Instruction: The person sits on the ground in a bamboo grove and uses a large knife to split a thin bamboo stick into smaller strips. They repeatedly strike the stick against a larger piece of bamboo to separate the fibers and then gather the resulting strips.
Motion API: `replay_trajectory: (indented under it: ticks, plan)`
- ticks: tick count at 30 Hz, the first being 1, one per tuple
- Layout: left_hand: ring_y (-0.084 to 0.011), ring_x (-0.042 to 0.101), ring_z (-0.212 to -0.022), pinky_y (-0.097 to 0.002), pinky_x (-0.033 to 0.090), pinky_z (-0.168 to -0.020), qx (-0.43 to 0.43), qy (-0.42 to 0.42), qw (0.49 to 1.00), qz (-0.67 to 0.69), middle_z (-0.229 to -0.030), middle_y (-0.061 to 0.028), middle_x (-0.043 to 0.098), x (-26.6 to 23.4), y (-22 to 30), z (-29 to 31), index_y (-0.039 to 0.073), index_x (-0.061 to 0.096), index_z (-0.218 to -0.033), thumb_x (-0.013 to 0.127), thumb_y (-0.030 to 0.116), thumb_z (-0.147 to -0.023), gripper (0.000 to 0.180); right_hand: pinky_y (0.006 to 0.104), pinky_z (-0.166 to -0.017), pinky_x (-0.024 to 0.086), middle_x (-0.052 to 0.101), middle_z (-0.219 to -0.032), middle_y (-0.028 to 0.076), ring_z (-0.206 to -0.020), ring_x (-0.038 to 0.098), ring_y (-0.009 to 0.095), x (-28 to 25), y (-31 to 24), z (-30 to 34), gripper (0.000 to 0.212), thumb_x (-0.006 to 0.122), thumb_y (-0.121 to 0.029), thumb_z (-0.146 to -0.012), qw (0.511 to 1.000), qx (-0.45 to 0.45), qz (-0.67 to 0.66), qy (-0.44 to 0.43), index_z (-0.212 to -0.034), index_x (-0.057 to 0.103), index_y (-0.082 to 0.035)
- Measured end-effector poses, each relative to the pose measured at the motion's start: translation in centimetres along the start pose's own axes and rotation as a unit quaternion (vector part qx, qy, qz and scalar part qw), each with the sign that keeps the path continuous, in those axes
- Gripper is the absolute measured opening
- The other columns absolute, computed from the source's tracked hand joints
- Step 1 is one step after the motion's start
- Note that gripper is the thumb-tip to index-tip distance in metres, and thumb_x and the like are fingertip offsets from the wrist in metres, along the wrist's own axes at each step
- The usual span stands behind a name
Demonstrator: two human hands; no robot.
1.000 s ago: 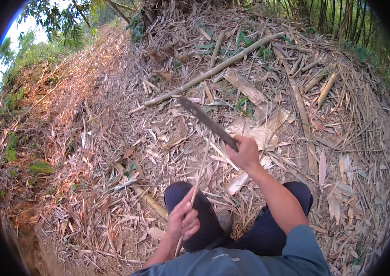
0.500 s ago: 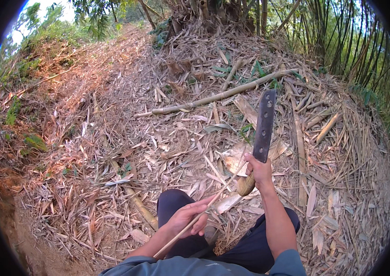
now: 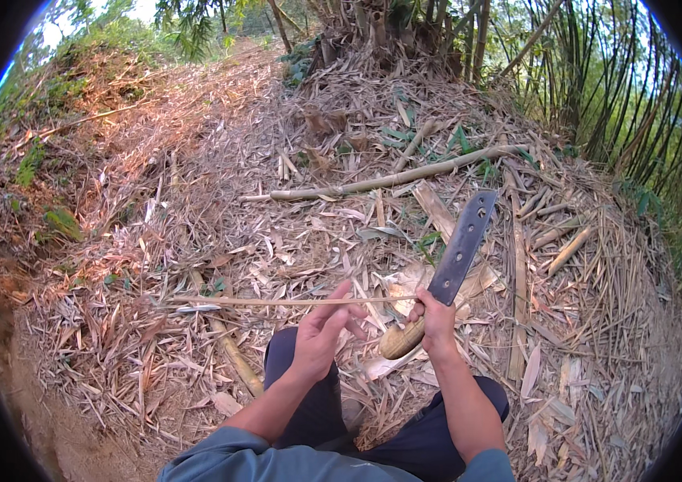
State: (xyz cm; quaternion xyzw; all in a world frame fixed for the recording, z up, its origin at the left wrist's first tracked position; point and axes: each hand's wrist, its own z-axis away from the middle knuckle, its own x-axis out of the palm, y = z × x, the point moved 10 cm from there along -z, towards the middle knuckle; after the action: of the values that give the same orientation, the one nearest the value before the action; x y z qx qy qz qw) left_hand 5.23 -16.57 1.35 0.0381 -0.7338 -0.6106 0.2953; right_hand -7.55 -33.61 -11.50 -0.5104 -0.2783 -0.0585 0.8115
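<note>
My right hand [image 3: 438,322] is closed round the wooden handle [image 3: 403,339] of a large knife. Its dark, broad blade [image 3: 460,255] has a row of holes and slants up to the right. Between the thumb and fingers of that same hand is one end of a thin bamboo strip [image 3: 236,301]. The strip stretches left, almost level, across my left hand [image 3: 321,333]. That hand has its fingers apart and extended, with the strip running at the fingers; whether they press on it is hard to see.
Dry bamboo leaves and chips cover the ground. A long bamboo pole [image 3: 405,180] lies across the slope ahead, and a shorter piece [image 3: 235,353] lies left of my knee. Cut bamboo pieces [image 3: 570,251] lie on the right. A bamboo clump [image 3: 381,40] stands at the back.
The bamboo strip has swung from a steep slant to nearly level. My left hand has risen and its fingers have spread. The knife has tilted right, with its handle shifting left.
</note>
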Motion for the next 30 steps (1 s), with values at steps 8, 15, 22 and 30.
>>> replay_trajectory:
  ticks: [8, 15, 22, 30]
  plan:
    - [-0.0079, 0.054, -0.070, -0.0282, 0.053, -0.083, 0.147, 0.126, 0.966, -0.169, -0.078, -0.0028, 0.056, -2.6, 0.9, -2.7, 0.001, 0.059, -0.118, 0.039, 0.028, -0.109, 0.034, 0.0335, -0.047, 0.042, 0.056, -0.055, 0.006, -0.047, 0.052, 0.015, 1.2, 1.0, 1.8, 0.031, 0.075, -0.024, -0.087, 0.974, -0.040, 0.220, -0.028, -0.076, 0.064, 0.002]
    - [-0.0076, 0.035, -0.047, -0.0258, 0.048, -0.043, -0.076, 0.124, 0.989, 0.010, -0.060, 0.0023, 0.036, -4.7, -1.2, -1.9, 0.005, 0.055, -0.103, 0.041, 0.028, -0.108, 0.027, 0.0409, -0.055, 0.049, 0.064, -0.063, 0.017, -0.057, 0.064, 0.036, 3.9, -6.9, 4.2, 0.029, 0.073, -0.030, -0.075, 0.801, -0.328, 0.500, -0.015, -0.078, 0.067, -0.002]
    - [-0.0077, 0.036, -0.044, -0.0223, 0.032, -0.036, -0.192, 0.062, 0.976, -0.084, -0.062, 0.0020, 0.035, -3.4, -5.6, 0.7, 0.009, 0.045, -0.089, 0.043, 0.023, -0.107, 0.023, 0.0380, -0.056, 0.052, 0.067, -0.066, 0.012, -0.059, 0.068, 0.028, 7.9, -6.3, 6.5, 0.014, 0.061, -0.020, -0.074, 0.655, -0.455, 0.596, -0.097, -0.072, 0.062, -0.006]
    - [-0.0072, 0.044, -0.061, -0.0267, 0.037, -0.056, -0.146, 0.012, 0.917, -0.371, -0.067, 0.0023, 0.045, -2.7, -2.7, 3.5, 0.000, 0.062, -0.120, 0.049, 0.015, -0.104, 0.026, 0.0394, -0.058, 0.056, 0.069, -0.067, 0.013, -0.061, 0.070, 0.028, 5.6, -5.5, 2.1, 0.032, 0.073, -0.038, -0.075, 0.684, -0.325, 0.650, -0.064, -0.071, 0.063, -0.008]
